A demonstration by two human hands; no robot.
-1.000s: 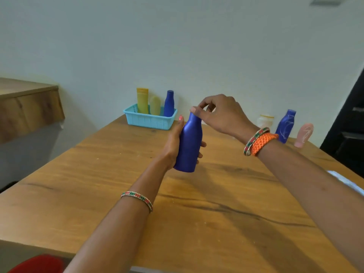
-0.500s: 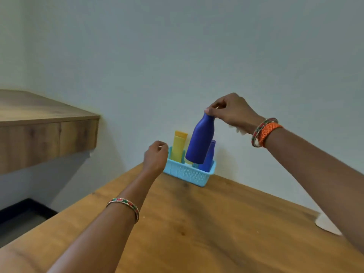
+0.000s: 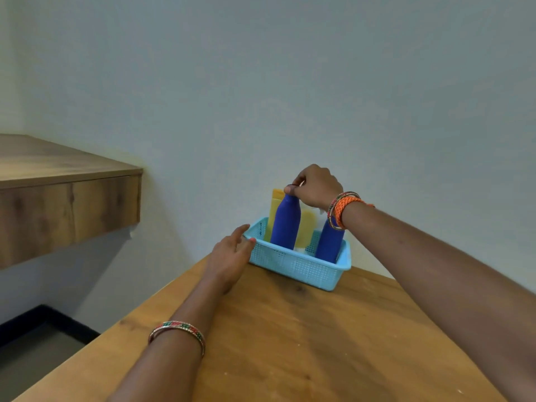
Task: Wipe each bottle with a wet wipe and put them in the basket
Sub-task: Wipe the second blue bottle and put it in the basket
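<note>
Wooden surface (image 3: pixel 304 338) fills the near part of the scene, running away to a pale wall (image 3: pixel 290 82) at the far side. Nearest, the left forearm wears a beaded bangle (image 3: pixel 177 329), and the left hand (image 3: pixel 229 258) lies beyond it with fingers straight and relaxed, its fingertips touching the near-left corner of a light blue basket (image 3: pixel 295 266). That basket sits on the surface close to the wall. Inside it, at the near left, a dark blue bottle (image 3: pixel 285 224) stands nearly upright; the right hand (image 3: pixel 316 185) pinches its top from above, fingers curled round the cap. On the right wrist are orange and beaded bracelets (image 3: pixel 342 208). A second blue bottle (image 3: pixel 329 243) stands at the right end of the basket, partly behind that wrist. Behind the held bottle are a tall yellow tube (image 3: pixel 275 210) and a shorter pale yellow bottle (image 3: pixel 307 227). Far left, a wooden shelf (image 3: pixel 66 192) juts from the wall.
</note>
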